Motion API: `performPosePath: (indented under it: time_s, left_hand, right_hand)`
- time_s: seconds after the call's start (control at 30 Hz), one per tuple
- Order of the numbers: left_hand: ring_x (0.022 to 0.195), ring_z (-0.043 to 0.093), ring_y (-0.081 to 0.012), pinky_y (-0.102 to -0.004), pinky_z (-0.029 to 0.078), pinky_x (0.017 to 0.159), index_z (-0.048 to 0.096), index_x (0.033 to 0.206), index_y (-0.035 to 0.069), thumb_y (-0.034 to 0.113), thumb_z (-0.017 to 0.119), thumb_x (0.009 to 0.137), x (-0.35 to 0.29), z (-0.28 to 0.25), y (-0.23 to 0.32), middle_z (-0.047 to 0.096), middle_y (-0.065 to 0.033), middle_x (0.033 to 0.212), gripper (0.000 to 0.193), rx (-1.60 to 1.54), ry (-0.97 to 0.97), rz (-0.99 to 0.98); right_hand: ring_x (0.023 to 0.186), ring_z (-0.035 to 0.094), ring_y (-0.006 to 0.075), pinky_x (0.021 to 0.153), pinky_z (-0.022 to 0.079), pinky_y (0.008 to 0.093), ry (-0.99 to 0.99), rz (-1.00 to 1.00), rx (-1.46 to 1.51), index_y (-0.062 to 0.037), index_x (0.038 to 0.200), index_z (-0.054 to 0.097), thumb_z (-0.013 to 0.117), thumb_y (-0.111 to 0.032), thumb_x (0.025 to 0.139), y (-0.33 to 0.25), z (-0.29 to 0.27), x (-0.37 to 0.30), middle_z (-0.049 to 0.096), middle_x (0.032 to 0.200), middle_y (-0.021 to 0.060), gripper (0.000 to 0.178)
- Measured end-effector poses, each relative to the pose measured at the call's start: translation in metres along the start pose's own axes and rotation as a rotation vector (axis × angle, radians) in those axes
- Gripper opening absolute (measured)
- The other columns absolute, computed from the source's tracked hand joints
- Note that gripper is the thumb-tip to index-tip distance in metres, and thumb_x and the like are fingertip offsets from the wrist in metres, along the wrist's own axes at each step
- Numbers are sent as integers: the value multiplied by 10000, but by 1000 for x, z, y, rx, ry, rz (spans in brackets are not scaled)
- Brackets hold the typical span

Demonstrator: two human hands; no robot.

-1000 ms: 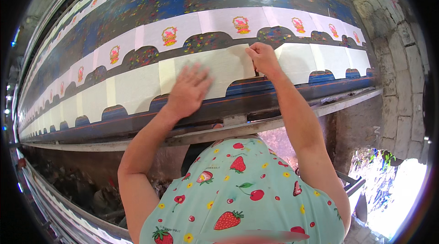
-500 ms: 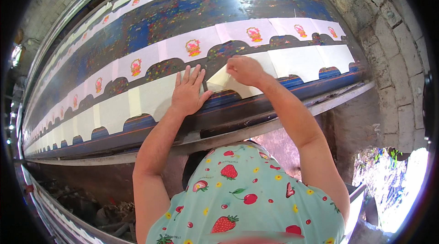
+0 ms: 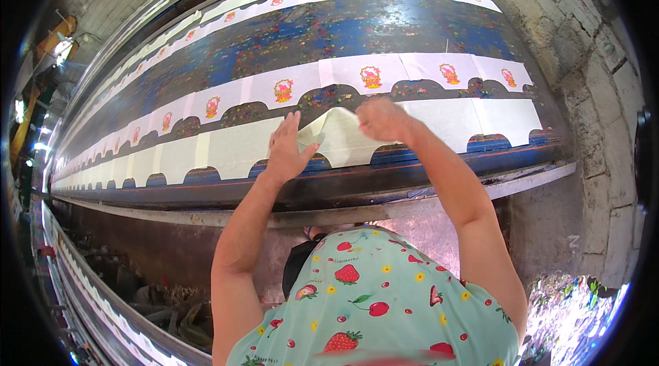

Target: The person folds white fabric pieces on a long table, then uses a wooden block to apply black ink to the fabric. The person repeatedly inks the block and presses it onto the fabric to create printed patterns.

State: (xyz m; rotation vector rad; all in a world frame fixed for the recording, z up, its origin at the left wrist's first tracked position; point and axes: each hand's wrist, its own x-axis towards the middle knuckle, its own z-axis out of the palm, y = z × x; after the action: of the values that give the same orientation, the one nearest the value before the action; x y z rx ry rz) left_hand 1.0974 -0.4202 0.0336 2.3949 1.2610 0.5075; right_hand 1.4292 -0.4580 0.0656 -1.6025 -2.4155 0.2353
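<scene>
A row of cream fabric pieces (image 3: 240,144) with scalloped lower edges lies along the near side of a long dark table. My left hand (image 3: 287,152) rests flat on this row, fingers stretched and thumb out to the right. Closed and slightly blurred, my right hand (image 3: 383,120) grips the upper edge of one cream fabric piece (image 3: 345,141). Between my hands that piece buckles up into a peak. My right fingertips are hidden from view.
Behind runs a row of white fabric pieces (image 3: 307,89) with red and yellow prints. The table (image 3: 288,30) is dark and paint-spotted, with further fabric rows at its far side. A pale rail (image 3: 384,209) edges its front; a block wall (image 3: 583,112) stands right.
The cream piece has gone from a folded-over left edge to a raised peak between my hands. My right hand has shifted slightly right and down in view; my left hand stays flat.
</scene>
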Motion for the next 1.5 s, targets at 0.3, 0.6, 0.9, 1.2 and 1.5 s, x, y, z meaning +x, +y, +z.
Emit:
performPosePath:
  time_s: [0.3,0.6,0.9,1.2,1.5]
  left_hand:
    - [1295,717,-386,-513,529,1183,854,1227,129,-115,813,780,-60,-31,34,790,-142,1255,511,-224,62,318]
    - [964,688,-94,-281,548,856,814,1115,-6,-98,791,998,-91,-71,5,775,-14,1043,150,-840,185,-203]
    - [997,761,-211,-363,588,926,801,1103,-14,166,817,1077,8,-23,-85,809,-112,1029,183,-377,333,-206]
    - [1159,727,-367,-495,541,1063,773,982,39,96,867,962,29,1,-113,818,-127,1117,112,-183,463,62]
    - [1486,592,-437,-581,412,1285,677,1533,65,228,833,998,19,-5,-76,673,-196,1570,581,88,262,222]
  right_hand:
    - [857,780,338,791,599,455,-391,-209,974,-35,1040,763,798,-114,936,-90,-45,-96,800,940,159,136]
    - [908,743,300,865,591,447,-28,61,534,-9,1119,779,762,-45,919,-30,-50,-120,764,1039,145,204]
    - [841,711,155,791,573,367,304,477,707,42,1090,772,765,-180,1054,16,21,-48,798,913,120,224]
    - [774,626,42,668,517,286,344,682,1025,50,1129,794,792,-141,1077,36,50,-49,743,866,-6,197]
    - [780,628,25,660,506,250,356,738,937,37,1157,797,805,-101,1066,38,58,-47,766,918,-23,165]
